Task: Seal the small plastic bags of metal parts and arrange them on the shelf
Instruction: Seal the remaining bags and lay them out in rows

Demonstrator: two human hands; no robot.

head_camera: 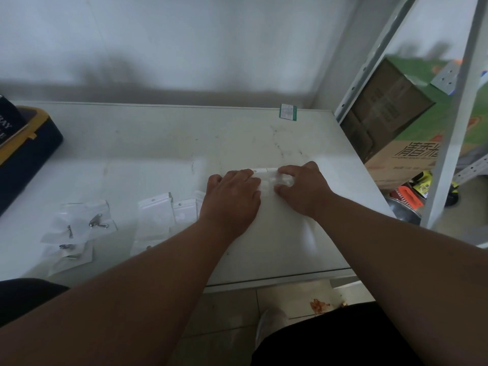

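On the white table (158, 143), right of centre, a small clear plastic zip bag (266, 178) lies flat beneath both hands. It looks light, limp and slippery, best pinched along its top strip. The left hand (232, 196) presses on it with fingers fairly flat; the right hand (303, 186) pinches its right end between curled fingers and thumb. More clear bags holding small metal parts (79, 231) lie to the left.

Both my hands lie on the table (163, 143), right of its middle, with a bag (268, 178) between them: left hand (232, 196) on its left, right hand (303, 188) on its right. Left of my left hand lie more bags (169, 215); further left, bags with parts (79, 228). A case (23, 149) sits at the left edge. The rack (449, 122) stands right of the table, a box (401, 143) in it.
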